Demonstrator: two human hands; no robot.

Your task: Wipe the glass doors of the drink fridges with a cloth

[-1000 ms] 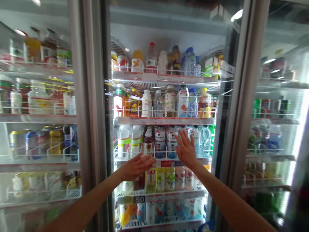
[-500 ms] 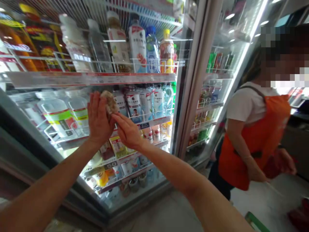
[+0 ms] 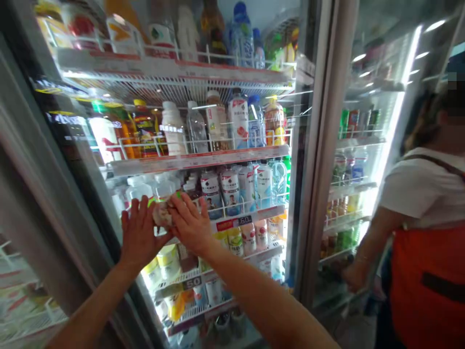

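Both my hands are raised in front of the glass door (image 3: 90, 160) of a drinks fridge, at the height of the third shelf. A small crumpled, pale wad (image 3: 162, 214) sits between them. My left hand (image 3: 139, 237) stands upright with its fingers stretched, the palm against the wad's left side. My right hand (image 3: 189, 224) reaches over from the right, and its fingers press together on the wad. Behind the hands stand rows of white and blue-labelled bottles (image 3: 230, 190).
A grey door post (image 3: 319, 160) divides this fridge from a second one on the right. A person in a white T-shirt and orange apron (image 3: 425, 271) stands at the right, one hand (image 3: 351, 275) low at that fridge. Wire shelves (image 3: 196, 160) carry several bottles.
A second ago both hands lay flat and apart with nothing in them. Now they meet around the wad. The view has swung right, and the person in the apron has come into it.
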